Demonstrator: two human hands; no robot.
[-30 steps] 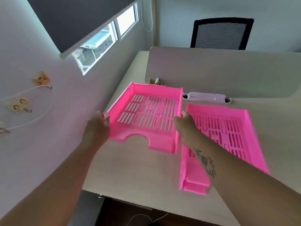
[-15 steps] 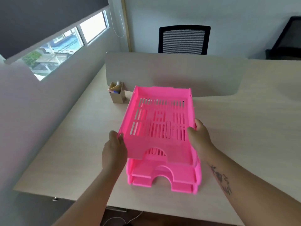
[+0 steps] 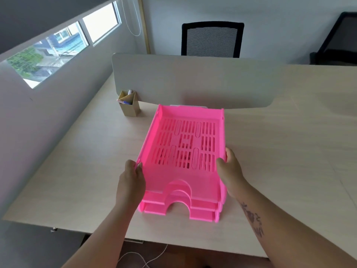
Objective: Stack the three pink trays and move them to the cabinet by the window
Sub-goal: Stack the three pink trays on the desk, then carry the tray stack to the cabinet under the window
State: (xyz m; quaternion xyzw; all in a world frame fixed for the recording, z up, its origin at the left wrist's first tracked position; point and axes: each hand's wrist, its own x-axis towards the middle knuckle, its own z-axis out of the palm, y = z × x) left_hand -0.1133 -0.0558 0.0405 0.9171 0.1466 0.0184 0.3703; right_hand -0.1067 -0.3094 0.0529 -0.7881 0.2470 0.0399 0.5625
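Three pink slotted plastic trays sit nested in one stack on the pale wooden desk [image 3: 280, 151], near its front edge. The top pink tray [image 3: 185, 144] lies level on the two lower trays [image 3: 201, 211], whose front lips with arched cut-outs show beneath it. My left hand [image 3: 131, 180] grips the top tray's left wall near the front. My right hand [image 3: 229, 171] grips its right wall opposite. No cabinet is in view.
A tan pen holder [image 3: 129, 104] with pens stands left of the stack, against a grey desk divider [image 3: 193, 82]. Behind the divider is a black mesh chair [image 3: 211, 39]. A window [image 3: 63, 43] runs along the left wall. White cables [image 3: 146, 258] hang below the desk's front edge.
One second ago I held one tray up at the left beside the other trays. It has since come down over them and now rests fully nested on top.
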